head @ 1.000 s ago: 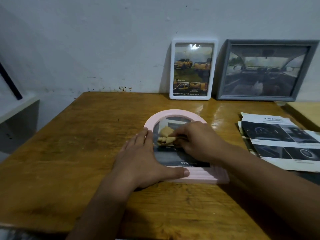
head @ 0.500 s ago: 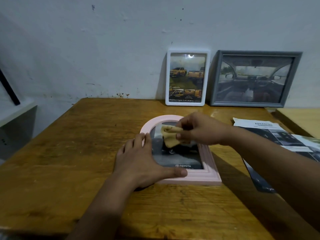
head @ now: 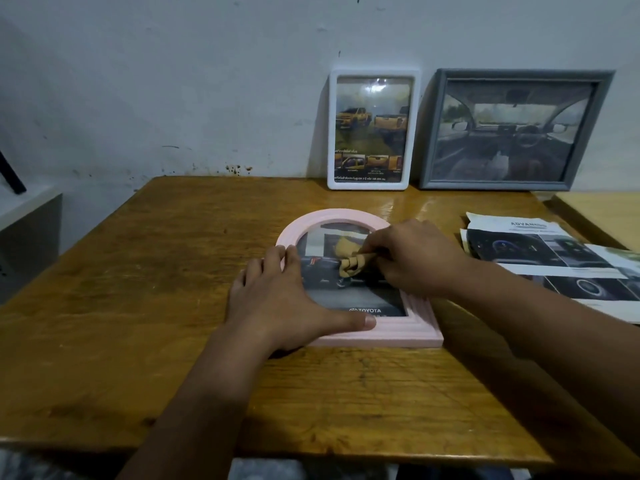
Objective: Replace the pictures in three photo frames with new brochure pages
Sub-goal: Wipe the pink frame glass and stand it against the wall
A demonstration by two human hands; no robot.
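Pink arched frame (head: 398, 336) flat on table (head: 138, 306), car page inside. Left hand (head: 287, 303) spread flat on it; right hand (head: 415, 258) pinching tan cloth (head: 348, 259) against glass.

Left hand (head: 277, 299) flat, fingers spread; right hand (head: 412, 261) curled, pinching

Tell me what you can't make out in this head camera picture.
- Pink frame: the right hand and yellow cloth hide part of its picture.
- Brochure pages: cut off by the right edge.
- White frame: caption text too small.
- Left hand: covers the pink frame's left side.
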